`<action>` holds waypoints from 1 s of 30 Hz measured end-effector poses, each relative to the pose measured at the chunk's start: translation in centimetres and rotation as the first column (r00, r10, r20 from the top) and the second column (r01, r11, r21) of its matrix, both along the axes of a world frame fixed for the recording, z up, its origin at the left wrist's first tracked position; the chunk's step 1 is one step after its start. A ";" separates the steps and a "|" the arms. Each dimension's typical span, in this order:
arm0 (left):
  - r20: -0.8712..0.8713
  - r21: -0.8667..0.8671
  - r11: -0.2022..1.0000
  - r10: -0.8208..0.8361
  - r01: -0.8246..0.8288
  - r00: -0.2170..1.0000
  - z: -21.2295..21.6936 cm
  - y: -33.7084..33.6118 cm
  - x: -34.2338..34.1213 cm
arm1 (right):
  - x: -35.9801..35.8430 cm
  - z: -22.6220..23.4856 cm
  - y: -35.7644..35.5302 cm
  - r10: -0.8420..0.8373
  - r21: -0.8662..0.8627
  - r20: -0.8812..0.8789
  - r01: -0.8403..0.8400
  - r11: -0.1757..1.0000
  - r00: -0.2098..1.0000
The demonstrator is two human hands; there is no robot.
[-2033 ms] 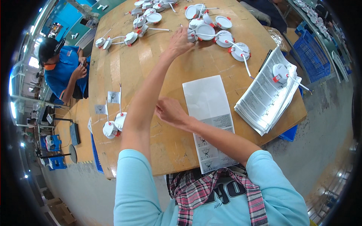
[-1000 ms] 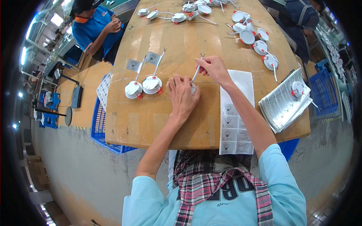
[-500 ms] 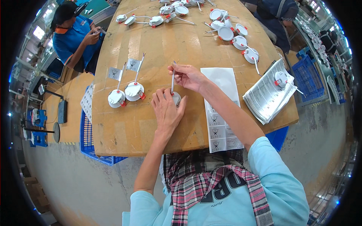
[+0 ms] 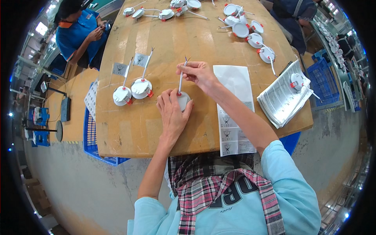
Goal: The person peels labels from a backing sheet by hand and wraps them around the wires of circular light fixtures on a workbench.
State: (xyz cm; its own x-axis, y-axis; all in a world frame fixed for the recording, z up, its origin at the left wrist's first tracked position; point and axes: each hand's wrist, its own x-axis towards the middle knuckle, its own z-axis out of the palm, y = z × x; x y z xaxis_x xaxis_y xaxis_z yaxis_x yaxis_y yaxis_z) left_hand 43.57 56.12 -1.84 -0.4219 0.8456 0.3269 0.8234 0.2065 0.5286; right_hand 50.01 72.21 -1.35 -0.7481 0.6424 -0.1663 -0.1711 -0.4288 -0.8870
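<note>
A round white downlight (image 4: 183,101) lies on the table in front of me. My left hand (image 4: 172,113) holds it down, fingers over its left side and thumb at its right. From it a white cable (image 4: 180,83) rises, pinched near its bare wire ends by my right hand (image 4: 199,74). Left of my hands sit two more downlights, one nearer (image 4: 122,95) and one beside it (image 4: 141,87). Each has its cable up with a printed label flag (image 4: 120,69) on it. Right of my hands, partly under my right forearm, lies a label sheet (image 4: 233,82).
A stack of printed sheets (image 4: 282,98) at the right carries another downlight (image 4: 297,80). Several downlights (image 4: 240,29) lie along the table's far part. Blue crates (image 4: 91,131) stand below the left edge. A co-worker in a blue shirt (image 4: 80,35) sits far left.
The whole view has shifted slightly. Both hands keep their places on the downlight and its cable, with no clear change in grip.
</note>
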 end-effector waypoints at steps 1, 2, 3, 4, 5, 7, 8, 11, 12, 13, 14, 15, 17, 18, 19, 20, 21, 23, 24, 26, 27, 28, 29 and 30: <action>-0.006 -0.012 1.000 0.017 -0.017 1.000 0.1 -0.2 -0.1 | -0.4 0.3 0.1 0.025 -0.093 -0.030 -0.028 0.995 0.999; -0.016 -0.014 1.000 0.024 -0.024 1.000 0.3 -0.2 -0.3 | -0.8 0.6 -0.1 0.048 -0.184 -0.061 -0.058 0.981 0.997; -0.027 -0.015 0.999 0.031 -0.032 0.999 0.5 -0.5 -0.4 | -1.1 0.8 -0.3 0.042 -0.229 -0.029 -0.047 0.972 0.999; -0.028 -0.021 0.999 0.044 -0.044 0.999 0.6 -0.4 -0.3 | -1.1 1.0 -0.2 0.054 -0.236 -0.030 -0.060 0.970 0.998; -0.036 -0.019 0.999 0.049 -0.050 0.998 0.7 -0.4 -0.2 | -1.0 1.1 0.1 0.067 -0.379 -0.080 -0.093 0.921 0.995; -0.054 -0.012 0.998 0.065 -0.066 0.996 0.7 -0.3 0.0 | -1.2 1.6 0.2 0.052 -0.585 -0.099 -0.101 0.805 0.994; -0.067 -0.013 0.998 0.064 -0.065 0.996 0.4 -0.2 0.0 | -1.1 1.6 0.3 0.063 -0.580 -0.109 -0.115 0.807 0.992; -0.084 -0.013 0.997 0.075 -0.076 0.994 0.3 -0.3 0.2 | -1.0 1.4 0.1 0.018 -0.766 -0.119 -0.103 0.634 0.993; -0.078 -0.018 0.996 0.081 -0.083 0.994 0.3 -0.3 0.2 | -1.1 1.3 0.1 0.022 -0.761 -0.129 -0.113 0.639 0.991; -0.086 -0.014 0.996 0.084 -0.086 0.993 0.3 -0.4 0.2 | -1.1 1.2 -0.1 0.012 -0.763 -0.158 -0.129 0.633 0.987; -0.087 -0.015 0.996 0.088 -0.090 0.992 0.2 -0.5 0.1 | -1.1 1.2 -0.2 0.001 -0.764 -0.186 -0.145 0.629 0.983; -0.087 -0.016 0.995 0.092 -0.094 0.992 0.2 -0.5 0.0 | -1.3 1.1 -0.3 0.004 -0.760 -0.194 -0.153 0.632 0.981; -0.088 -0.019 0.995 0.097 -0.100 0.991 0.0 -0.6 0.0 | -1.6 1.4 -0.3 -0.021 -0.653 -0.086 -0.040 0.756 0.996; -0.084 -0.028 0.994 0.101 -0.103 0.991 0.0 -0.6 0.0 | -1.6 1.3 0.0 -0.016 -0.649 -0.091 -0.047 0.760 0.996; -0.088 -0.024 0.994 0.108 -0.111 0.990 0.0 -0.6 0.0 | -1.4 1.2 0.5 -0.027 -0.584 -0.106 -0.040 0.811 0.994; -0.089 -0.018 0.995 0.101 -0.103 0.991 0.0 -0.6 0.1 | -1.3 1.1 0.9 -0.036 -0.515 -0.122 -0.032 0.856 0.992; -0.091 -0.013 0.995 0.093 -0.095 0.991 0.1 -0.6 0.1 | -1.3 0.9 1.0 -0.027 -0.512 -0.126 -0.042 0.858 0.992; -0.096 0.002 0.995 0.098 -0.098 0.991 0.1 -0.7 0.1 | -1.4 1.2 0.7 -0.011 -0.384 -0.131 -0.040 0.922 0.991; -0.096 0.013 0.996 0.093 -0.092 0.991 0.1 -0.7 0.1 | -1.3 1.4 0.8 -0.003 -0.380 -0.136 -0.050 0.923 0.991; -0.089 0.018 0.995 0.099 -0.097 0.991 0.0 -0.7 0.1 | -1.0 1.7 0.9 0.032 -0.245 -0.033 -0.039 0.969 0.999; -0.079 0.020 0.995 0.098 -0.097 0.992 0.0 -0.7 0.1 | -0.6 1.9 1.1 0.033 -0.241 -0.036 -0.041 0.970 0.999; -0.083 0.021 0.995 0.101 -0.099 0.991 0.0 -0.8 0.0 | -0.1 2.5 1.3 -0.086 0.165 0.138 0.063 0.984 0.987; -0.067 0.006 0.993 0.115 -0.114 0.991 0.0 -1.1 -0.2 | 0.0 3.5 1.0 -0.257 0.553 0.241 0.085 0.829 0.936; -0.051 -0.008 0.992 0.127 -0.128 0.991 0.0 -1.4 -0.4 | 0.4 4.4 0.5 -0.251 0.551 0.237 0.083 0.830 0.939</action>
State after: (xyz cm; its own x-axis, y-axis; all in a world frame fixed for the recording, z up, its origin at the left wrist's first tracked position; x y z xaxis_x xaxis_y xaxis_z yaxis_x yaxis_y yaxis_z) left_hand 43.13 54.76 -1.81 -0.5097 0.7898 0.3412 0.8155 0.3173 0.4840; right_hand 50.38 72.73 3.04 -0.5934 0.8037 0.0442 0.1008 0.1287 -0.9866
